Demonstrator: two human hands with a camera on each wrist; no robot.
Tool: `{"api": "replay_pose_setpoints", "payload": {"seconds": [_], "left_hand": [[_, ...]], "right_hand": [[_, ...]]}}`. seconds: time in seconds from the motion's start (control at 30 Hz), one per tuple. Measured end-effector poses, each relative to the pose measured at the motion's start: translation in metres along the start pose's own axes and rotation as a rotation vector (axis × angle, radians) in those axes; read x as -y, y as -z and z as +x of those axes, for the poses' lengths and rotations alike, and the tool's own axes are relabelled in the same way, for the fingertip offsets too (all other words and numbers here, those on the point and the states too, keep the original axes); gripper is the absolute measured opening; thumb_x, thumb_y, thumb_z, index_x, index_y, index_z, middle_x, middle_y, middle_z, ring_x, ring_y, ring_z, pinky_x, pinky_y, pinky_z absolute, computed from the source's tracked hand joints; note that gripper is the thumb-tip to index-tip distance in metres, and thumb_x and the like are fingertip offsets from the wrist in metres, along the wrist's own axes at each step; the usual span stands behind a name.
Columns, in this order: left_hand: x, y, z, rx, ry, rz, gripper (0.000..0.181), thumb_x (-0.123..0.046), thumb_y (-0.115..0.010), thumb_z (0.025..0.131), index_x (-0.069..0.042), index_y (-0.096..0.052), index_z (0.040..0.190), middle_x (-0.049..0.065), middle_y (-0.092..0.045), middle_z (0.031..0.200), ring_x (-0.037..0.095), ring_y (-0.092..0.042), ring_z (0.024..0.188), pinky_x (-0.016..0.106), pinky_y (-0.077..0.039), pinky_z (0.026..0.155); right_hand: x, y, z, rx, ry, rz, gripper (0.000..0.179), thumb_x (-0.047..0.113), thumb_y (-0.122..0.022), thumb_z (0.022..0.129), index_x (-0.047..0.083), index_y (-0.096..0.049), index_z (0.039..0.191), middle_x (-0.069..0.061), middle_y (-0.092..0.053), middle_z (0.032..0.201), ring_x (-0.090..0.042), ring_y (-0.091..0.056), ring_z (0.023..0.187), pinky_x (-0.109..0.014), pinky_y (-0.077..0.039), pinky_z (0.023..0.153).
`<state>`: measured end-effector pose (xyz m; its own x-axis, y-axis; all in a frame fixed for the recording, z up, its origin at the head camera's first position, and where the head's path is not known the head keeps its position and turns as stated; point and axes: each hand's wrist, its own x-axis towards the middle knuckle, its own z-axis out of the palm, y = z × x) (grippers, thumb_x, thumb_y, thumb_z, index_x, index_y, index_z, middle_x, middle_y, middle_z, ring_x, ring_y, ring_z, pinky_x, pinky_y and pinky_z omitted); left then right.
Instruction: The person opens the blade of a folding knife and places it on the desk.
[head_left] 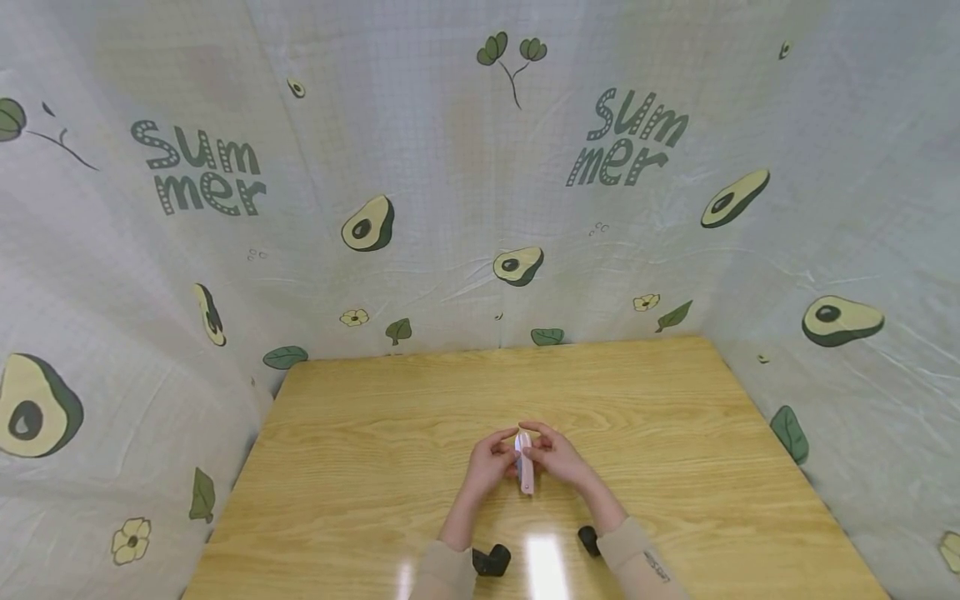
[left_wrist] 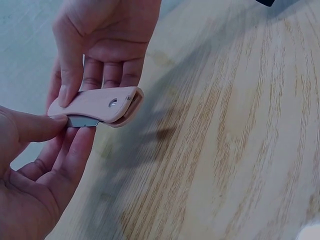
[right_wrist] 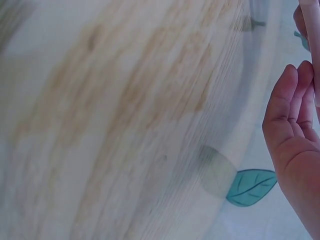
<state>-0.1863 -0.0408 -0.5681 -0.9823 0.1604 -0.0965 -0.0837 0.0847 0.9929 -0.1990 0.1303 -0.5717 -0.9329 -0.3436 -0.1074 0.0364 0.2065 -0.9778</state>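
Midway between the left hand (head_left: pixel 489 463) and the right hand (head_left: pixel 561 460) lay a pink folding knife (head_left: pixel 527 479), its long axis running fore and aft. Right fingers (left_wrist: pixel 70 80) held the handle (left_wrist: pixel 95 101); left fingers (left_wrist: pixel 37 126) pinched the blade (left_wrist: pixel 83 121) at its left side. Wooden tabletop (head_left: pixel 360 467) gave room both ways; its far edge, well apart, met a printed cloth (head_left: pixel 442 308).

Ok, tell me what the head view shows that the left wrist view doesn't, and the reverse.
Only the head view shows the "summer" lettering, avocado prints and both sleeves. Only the left wrist view shows the slot at the end of the pink handle. Both show the left hand and right hand holding the folding knife, and the wooden tabletop.
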Motion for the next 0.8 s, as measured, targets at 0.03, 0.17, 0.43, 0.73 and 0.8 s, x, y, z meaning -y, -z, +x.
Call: {"api": "replay_pose_setpoints", "payload": {"seconds": [0.03, 0.17, 0.43, 0.73, 0.8], "left_hand": [[0.005, 0.000, 0.002, -0.002, 0.006, 0.000, 0.040, 0.010, -0.059, 0.088, 0.008, -0.058, 0.128, 0.010, -0.061, 0.082, 0.012, -0.058, 0.063, 0.039, -0.062, 0.062], [0.012, 0.000, 0.006, -0.005, 0.022, 0.000, 0.041, 0.008, -0.060, 0.088, 0.004, -0.058, 0.130, 0.007, -0.059, 0.082, 0.012, -0.058, 0.064, 0.032, -0.060, 0.059], [0.001, 0.000, 0.001, -0.012, -0.002, -0.045, 0.042, 0.015, -0.054, 0.088, 0.009, -0.056, 0.129, 0.009, -0.055, 0.081, 0.014, -0.055, 0.065, 0.041, -0.061, 0.063], [0.005, 0.003, 0.003, -0.030, -0.003, -0.023, 0.041, 0.009, -0.060, 0.089, 0.003, -0.058, 0.130, 0.010, -0.057, 0.084, 0.013, -0.056, 0.068, 0.033, -0.061, 0.059], [0.006, 0.004, 0.004, -0.031, -0.008, -0.020, 0.041, 0.007, -0.060, 0.089, 0.003, -0.058, 0.130, 0.009, -0.057, 0.084, 0.014, -0.057, 0.067, 0.032, -0.060, 0.058]], "right_hand": [[-0.001, 0.000, 0.000, -0.001, 0.001, -0.002, 0.046, 0.005, -0.057, 0.097, 0.000, -0.046, 0.141, -0.008, -0.054, 0.084, -0.016, -0.052, 0.072, -0.025, -0.050, 0.062], [-0.002, 0.000, 0.000, 0.001, 0.005, -0.009, 0.045, 0.004, -0.056, 0.097, 0.000, -0.046, 0.141, -0.008, -0.055, 0.084, -0.016, -0.053, 0.072, -0.025, -0.050, 0.062], [0.000, 0.001, -0.001, -0.028, 0.012, 0.025, 0.045, 0.002, -0.056, 0.096, -0.002, -0.046, 0.140, -0.008, -0.053, 0.087, -0.017, -0.052, 0.075, -0.026, -0.052, 0.064], [0.001, 0.002, -0.001, -0.046, 0.023, 0.064, 0.044, -0.002, -0.056, 0.096, -0.006, -0.044, 0.138, -0.009, -0.052, 0.088, -0.020, -0.053, 0.077, -0.033, -0.056, 0.066], [0.001, 0.002, -0.001, -0.054, 0.021, 0.079, 0.044, -0.002, -0.057, 0.095, -0.006, -0.044, 0.137, -0.009, -0.052, 0.088, -0.022, -0.055, 0.078, -0.036, -0.057, 0.067]]}}
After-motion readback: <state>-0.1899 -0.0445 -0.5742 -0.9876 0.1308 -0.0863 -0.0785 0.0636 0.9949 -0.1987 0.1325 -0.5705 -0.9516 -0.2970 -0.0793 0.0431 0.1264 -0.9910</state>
